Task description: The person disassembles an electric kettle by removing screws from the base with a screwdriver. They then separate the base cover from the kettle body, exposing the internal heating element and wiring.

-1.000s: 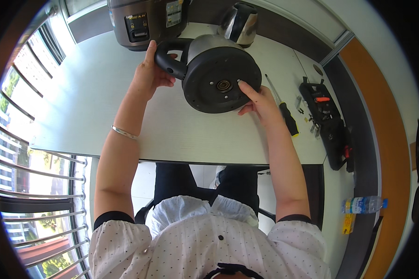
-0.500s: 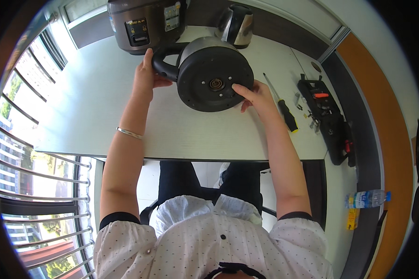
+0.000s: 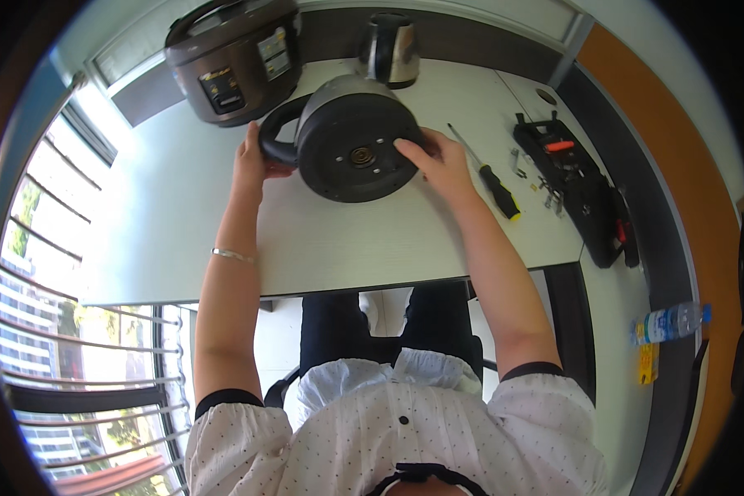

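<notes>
An electric kettle (image 3: 339, 178) with a silver body and black handle is tipped over, its round black underside facing me. At the centre of that base is a coiled round connector with small pale screw spots around it. My left hand (image 3: 252, 161) grips the black handle at the kettle's left, its fingers partly hidden behind it. On the opposite side my right hand (image 3: 440, 161) holds the rim, thumb pressed on the underside and fingers behind. Right of the kettle, a long screwdriver (image 3: 498, 192) with a black and yellow handle lies on the white table (image 3: 347, 256).
A brown rice cooker (image 3: 236, 78) stands at the back left, and a second silver and black kettle (image 3: 390, 54) behind. A black tool pouch (image 3: 574, 169) lies at the right beside several small metal parts (image 3: 551, 197). Farther right is a plastic bottle (image 3: 670, 323).
The view has shifted and turned slightly, so the table things appear displaced. Both hands keep their hold on the kettle, whose underside still faces me.
</notes>
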Demonstrator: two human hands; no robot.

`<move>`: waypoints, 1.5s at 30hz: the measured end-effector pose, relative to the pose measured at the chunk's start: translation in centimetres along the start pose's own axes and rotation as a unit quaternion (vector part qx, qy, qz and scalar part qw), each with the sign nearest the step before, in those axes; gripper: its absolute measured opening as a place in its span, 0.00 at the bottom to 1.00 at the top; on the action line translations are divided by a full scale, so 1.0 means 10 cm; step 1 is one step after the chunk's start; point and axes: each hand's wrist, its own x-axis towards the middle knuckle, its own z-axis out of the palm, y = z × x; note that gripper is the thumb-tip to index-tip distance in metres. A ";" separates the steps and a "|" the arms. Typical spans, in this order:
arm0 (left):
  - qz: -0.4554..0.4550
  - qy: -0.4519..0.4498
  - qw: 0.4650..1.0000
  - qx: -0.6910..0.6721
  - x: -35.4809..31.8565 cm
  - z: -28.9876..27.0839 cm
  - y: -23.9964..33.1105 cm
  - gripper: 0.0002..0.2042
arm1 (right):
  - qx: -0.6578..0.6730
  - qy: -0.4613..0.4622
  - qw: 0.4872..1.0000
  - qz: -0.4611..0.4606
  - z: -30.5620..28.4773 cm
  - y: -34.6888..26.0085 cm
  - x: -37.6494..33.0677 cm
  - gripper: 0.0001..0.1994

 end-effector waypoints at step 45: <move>0.254 0.066 0.933 0.244 0.19 -0.16 -0.44 0.18 | 0.003 0.095 0.990 -0.101 0.30 0.25 -0.16 0.32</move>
